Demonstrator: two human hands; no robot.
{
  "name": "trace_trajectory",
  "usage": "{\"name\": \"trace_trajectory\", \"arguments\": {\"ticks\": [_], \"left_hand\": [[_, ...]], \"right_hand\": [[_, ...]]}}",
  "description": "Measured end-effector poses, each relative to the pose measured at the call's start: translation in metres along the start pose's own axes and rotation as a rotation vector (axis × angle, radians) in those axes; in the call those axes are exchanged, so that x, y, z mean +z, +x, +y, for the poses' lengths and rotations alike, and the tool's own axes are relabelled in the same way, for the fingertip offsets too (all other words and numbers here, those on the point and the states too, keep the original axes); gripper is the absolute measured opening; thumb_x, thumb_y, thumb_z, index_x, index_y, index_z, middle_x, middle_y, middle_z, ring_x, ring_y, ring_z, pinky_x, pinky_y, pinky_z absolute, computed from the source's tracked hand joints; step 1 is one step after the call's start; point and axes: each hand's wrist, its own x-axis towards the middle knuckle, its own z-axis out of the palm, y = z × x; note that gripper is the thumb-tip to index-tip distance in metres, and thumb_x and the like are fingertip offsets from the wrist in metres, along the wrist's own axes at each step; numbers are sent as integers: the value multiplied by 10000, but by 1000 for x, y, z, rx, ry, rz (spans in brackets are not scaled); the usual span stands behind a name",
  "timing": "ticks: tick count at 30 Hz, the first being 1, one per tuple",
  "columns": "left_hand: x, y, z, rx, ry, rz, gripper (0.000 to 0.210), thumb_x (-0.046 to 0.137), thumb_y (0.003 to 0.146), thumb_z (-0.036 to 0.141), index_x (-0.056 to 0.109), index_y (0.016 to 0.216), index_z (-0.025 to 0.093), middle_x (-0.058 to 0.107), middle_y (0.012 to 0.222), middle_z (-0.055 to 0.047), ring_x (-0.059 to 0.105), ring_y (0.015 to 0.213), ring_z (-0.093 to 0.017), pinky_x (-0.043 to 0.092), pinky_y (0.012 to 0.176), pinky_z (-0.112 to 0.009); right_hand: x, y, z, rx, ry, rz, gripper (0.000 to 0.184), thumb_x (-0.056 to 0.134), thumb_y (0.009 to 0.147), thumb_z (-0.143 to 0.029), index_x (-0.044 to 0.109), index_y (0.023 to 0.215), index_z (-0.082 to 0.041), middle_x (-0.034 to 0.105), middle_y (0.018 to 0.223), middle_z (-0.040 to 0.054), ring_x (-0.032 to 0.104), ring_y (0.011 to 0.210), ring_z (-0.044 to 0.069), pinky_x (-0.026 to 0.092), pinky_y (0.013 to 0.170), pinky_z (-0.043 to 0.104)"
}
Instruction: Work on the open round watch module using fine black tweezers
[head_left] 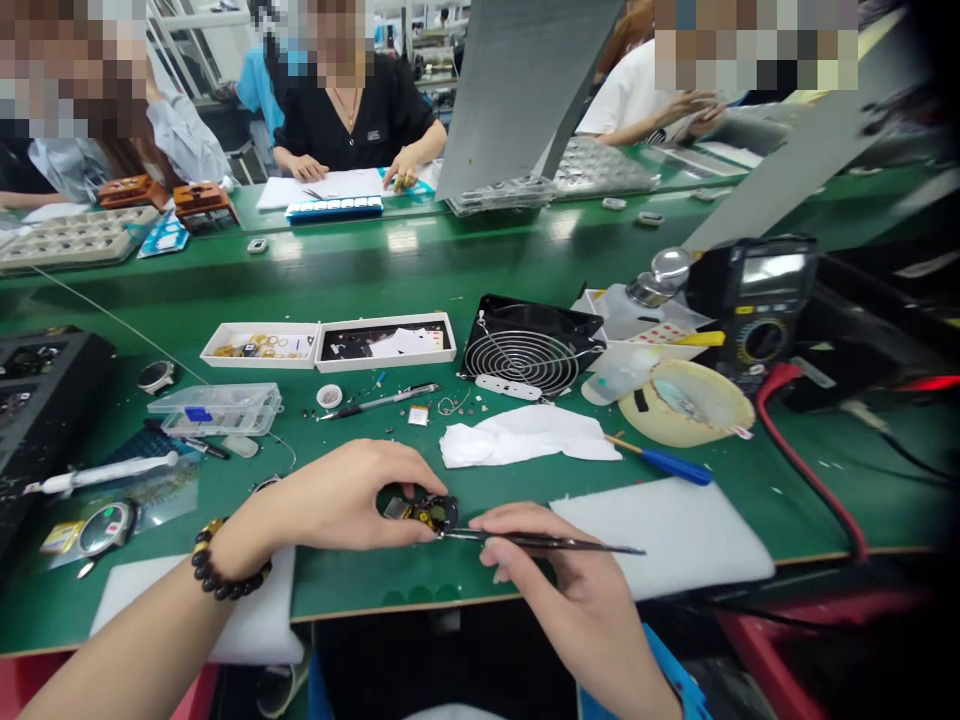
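Over the surface (pixel 337 580), the left hand (pixel 341 498) is pinching a round module (pixel 433 512) between thumb and fingers; the right hand (pixel 577 570) is gripping tweezers (pixel 540 541), tips pointing at the module. Fine work seems underway, the next move probably calling for steadiness.

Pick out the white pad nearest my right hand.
The white pad on the right, partly hidden by your right hand, near the blue-handled tool. The other white pad lies on the left, partly hidden by your left forearm.
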Motion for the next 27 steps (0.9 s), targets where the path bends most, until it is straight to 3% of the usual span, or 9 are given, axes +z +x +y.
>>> {"name": "trace_trajectory", "arguments": {"ticks": [3, 10, 16, 19, 23, 27], "left_hand": [[-3, -1, -1, 31, -31, -1, 234, 766, 936, 322, 766, 1162, 261, 773, 1116, -6, 712, 1007, -211, 550, 907, -293], [-7, -3, 0, -10, -41, 2, 279, 766, 943, 389, 767, 1195, 269, 781, 1144, -29, 724, 1020, -207, 557, 916, -292], [-8, -2, -1, -41, -89, -12, 262, 740, 964, 384, 751, 1206, 284, 778, 1155, -7, 722, 1028, -194, 552, 912, -287], [-8, -2, -2, -60, -102, -13, 263, 742, 961, 388, 753, 1198, 275, 779, 1138, -4, 718, 1013, -190, 550, 896, -285], [-8, -2, -2, -76, -109, -21, 273, 736, 964, 389, 749, 1210, 269, 778, 1138, -4, 715, 1016, -189, 547, 900, -279], [-9, -2, -1, -96, -109, -24, 277, 732, 964, 393, 755, 1208, 264, 780, 1129, -10, 720, 1003, -196, 553, 888, -268]], "right_hand": [[-2, -3, -3, 4, 60, 54, 171, 656, 1015, -356, 756, 1016, -217, 769, 1001, 72, 729, 730, 156, 620, 622, 228], [-16, -9, -4, -64, -20, 164, 122, 698, 989, -341, 761, 1006, -237, 772, 987, 51, 736, 721, 146, 626, 644, 215], [-12, -10, -3, -88, -75, 80, 90, 678, 1000, -292, 758, 1027, -264, 780, 1042, 35, 746, 965, 184, 627, 838, 258], [-8, -11, -5, -120, -71, 53, 101, 671, 1002, -250, 748, 1062, -276, 781, 1055, 16, 746, 974, 171, 619, 851, 251], [-14, -12, -4, -193, -133, 108, 136, 670, 1000, -194, 737, 1064, -294, 777, 1074, -13, 735, 1018, 151, 596, 918, 239], [-31, -10, 4, -318, -308, 202, 202, 618, 1025, -159, 721, 1139, -290, 720, 1251, 13, 682, 1173, 171, 543, 1060, 297]]}}
